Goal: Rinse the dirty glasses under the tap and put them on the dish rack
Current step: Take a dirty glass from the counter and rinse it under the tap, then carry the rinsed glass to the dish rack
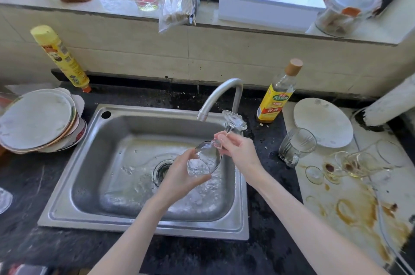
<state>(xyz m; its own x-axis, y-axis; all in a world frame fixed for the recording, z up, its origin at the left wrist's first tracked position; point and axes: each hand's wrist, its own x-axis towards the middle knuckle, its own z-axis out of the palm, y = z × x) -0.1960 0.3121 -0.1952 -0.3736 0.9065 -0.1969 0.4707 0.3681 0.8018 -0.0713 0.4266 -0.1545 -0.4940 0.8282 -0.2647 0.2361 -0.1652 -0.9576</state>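
Note:
Over the steel sink [74, 184] I hold a clear stemmed glass [205, 160] tilted on its side, just below the tap spout [203, 115]. My left hand [182, 175] grips the bowl near its rim. My right hand [238, 151] pinches the stem, with the foot [234, 120] pointing up toward the tap. Water lies in the basin around the drain [162, 170]. To the right, a ribbed tumbler [295, 147] stands upright on the counter. Beyond it, stained glasses [357, 164] lie tipped on a white board [350, 198].
A stack of plates [38, 119] sits left of the sink, a yellow spray bottle [61, 59] behind it. A yellow-labelled bottle [277, 95] stands right of the tap. A white plate [323, 121] rests on the stained board. Bottles, a bag, a box and a jar line the windowsill.

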